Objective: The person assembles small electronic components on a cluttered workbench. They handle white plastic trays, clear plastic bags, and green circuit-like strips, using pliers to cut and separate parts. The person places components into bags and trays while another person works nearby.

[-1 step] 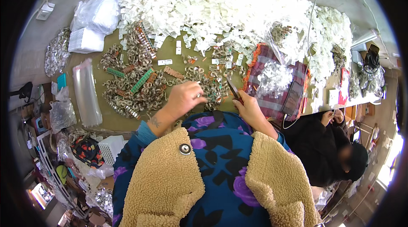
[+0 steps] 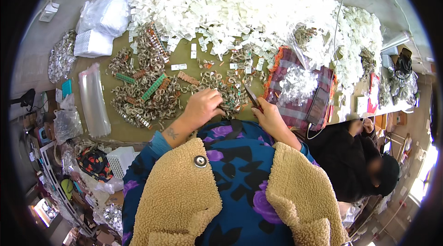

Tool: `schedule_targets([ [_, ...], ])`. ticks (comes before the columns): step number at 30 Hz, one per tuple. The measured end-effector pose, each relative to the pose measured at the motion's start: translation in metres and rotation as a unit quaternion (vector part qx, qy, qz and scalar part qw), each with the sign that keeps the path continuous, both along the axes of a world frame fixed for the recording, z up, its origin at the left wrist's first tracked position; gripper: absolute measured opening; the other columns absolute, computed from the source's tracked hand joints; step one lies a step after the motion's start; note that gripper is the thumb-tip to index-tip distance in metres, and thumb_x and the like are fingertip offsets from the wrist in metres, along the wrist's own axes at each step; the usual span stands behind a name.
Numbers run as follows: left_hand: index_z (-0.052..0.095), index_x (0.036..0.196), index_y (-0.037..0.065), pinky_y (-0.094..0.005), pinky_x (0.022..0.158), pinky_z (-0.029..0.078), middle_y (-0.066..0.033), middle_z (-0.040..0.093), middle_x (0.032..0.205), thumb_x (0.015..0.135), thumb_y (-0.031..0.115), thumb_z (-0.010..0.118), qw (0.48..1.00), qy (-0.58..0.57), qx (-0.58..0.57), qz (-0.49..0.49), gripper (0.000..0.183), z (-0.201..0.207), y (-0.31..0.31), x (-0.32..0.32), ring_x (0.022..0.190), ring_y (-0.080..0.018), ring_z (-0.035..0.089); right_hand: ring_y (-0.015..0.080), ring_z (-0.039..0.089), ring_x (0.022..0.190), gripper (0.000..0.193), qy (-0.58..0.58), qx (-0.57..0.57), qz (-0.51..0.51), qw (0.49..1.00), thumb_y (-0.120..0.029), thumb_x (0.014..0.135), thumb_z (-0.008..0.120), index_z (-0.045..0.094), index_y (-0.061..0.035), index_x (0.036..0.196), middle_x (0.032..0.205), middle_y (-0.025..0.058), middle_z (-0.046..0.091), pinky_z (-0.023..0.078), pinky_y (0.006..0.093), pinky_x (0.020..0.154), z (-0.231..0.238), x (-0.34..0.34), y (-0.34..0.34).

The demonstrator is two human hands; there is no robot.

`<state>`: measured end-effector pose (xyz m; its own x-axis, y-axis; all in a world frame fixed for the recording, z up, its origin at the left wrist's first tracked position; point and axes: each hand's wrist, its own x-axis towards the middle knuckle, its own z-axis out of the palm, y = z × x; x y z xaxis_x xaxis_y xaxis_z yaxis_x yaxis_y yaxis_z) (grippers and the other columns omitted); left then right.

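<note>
My left hand [image 2: 203,106] is closed over the near edge of a pile of small grey-brown ring-shaped parts [image 2: 229,90]. Its fingertips point down and are partly hidden, so I cannot make out what they pinch. My right hand [image 2: 268,116] grips a slim, pointed metal tool [image 2: 251,94] with a dark blade-like end, tilted up and left beside the same parts. A larger heap of the ring-shaped parts [image 2: 161,100] lies further left, with green strips [image 2: 154,87] and brown strips [image 2: 188,78] among them.
A huge heap of small white pieces [image 2: 221,6] covers the far side of the table. To the right, a plaid cloth [image 2: 286,61] bears clear pieces and a phone [image 2: 318,105]. Clear plastic sleeves [image 2: 94,100] lie left. A person in black [image 2: 350,163] sits at right.
My left hand has shifted slightly, and its fingers have drawn together and down over the parts. The right hand and the metal tool stay almost where they were.
</note>
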<state>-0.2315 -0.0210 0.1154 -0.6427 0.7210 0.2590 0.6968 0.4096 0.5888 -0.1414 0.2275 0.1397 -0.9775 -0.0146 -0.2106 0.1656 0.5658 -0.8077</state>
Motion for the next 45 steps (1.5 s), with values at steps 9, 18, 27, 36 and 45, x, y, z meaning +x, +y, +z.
schedule_targets([
  [9,0.068,0.103,0.001,-0.0360,0.057,0.046,-0.0092,0.067,0.075,0.084,0.019,0.074,0.951,-0.278,0.008,0.138,0.027,0.006,-0.004,-0.003,0.064,-0.0228,0.063,0.0436,0.057,0.071,0.013,0.010,-0.013,0.070,0.997,-0.006,0.092,0.062,0.054,0.0014,0.101,0.078,0.0220,0.060,0.046,0.0434,0.063,0.016,-0.002,-0.007],
  [18,0.044,0.139,0.007,-0.0307,0.068,0.049,-0.0091,0.070,0.094,0.078,0.016,0.081,0.890,-0.437,0.026,0.124,0.072,0.065,0.002,0.009,0.072,-0.0135,0.061,0.0467,0.060,0.078,0.017,-0.040,0.075,0.014,0.996,-0.008,0.091,0.062,0.054,0.0016,0.101,0.073,0.0257,0.060,0.047,0.0466,0.066,0.020,-0.011,-0.003],
  [27,0.066,0.120,0.006,-0.0281,0.083,0.050,-0.0076,0.070,0.105,0.086,0.014,0.076,0.877,-0.417,0.172,0.167,0.037,0.058,0.014,0.019,0.092,-0.0160,0.064,0.0428,0.061,0.093,0.024,-0.008,-0.001,0.073,0.997,-0.007,0.093,0.061,0.055,-0.0012,0.115,0.099,0.0228,0.062,0.049,0.0436,0.077,0.047,0.005,-0.008],
  [36,0.072,0.112,0.004,-0.0315,0.058,0.043,-0.0081,0.061,0.073,0.086,0.015,0.075,0.918,-0.282,0.161,0.230,0.029,0.055,0.024,0.028,0.062,-0.0167,0.055,0.0441,0.060,0.096,0.026,-0.024,0.008,0.096,0.995,-0.005,0.092,0.061,0.055,-0.0012,0.117,0.100,0.0227,0.061,0.049,0.0453,0.080,0.041,0.002,-0.014],
  [45,0.072,0.110,0.002,-0.0304,0.060,0.044,-0.0085,0.062,0.074,0.086,0.014,0.074,0.923,-0.254,0.178,0.227,0.026,0.059,0.026,0.027,0.064,-0.0177,0.056,0.0447,0.059,0.096,0.028,0.023,0.042,0.083,0.995,-0.004,0.092,0.060,0.053,-0.0021,0.119,0.103,0.0237,0.059,0.048,0.0467,0.080,0.036,0.003,-0.017],
])
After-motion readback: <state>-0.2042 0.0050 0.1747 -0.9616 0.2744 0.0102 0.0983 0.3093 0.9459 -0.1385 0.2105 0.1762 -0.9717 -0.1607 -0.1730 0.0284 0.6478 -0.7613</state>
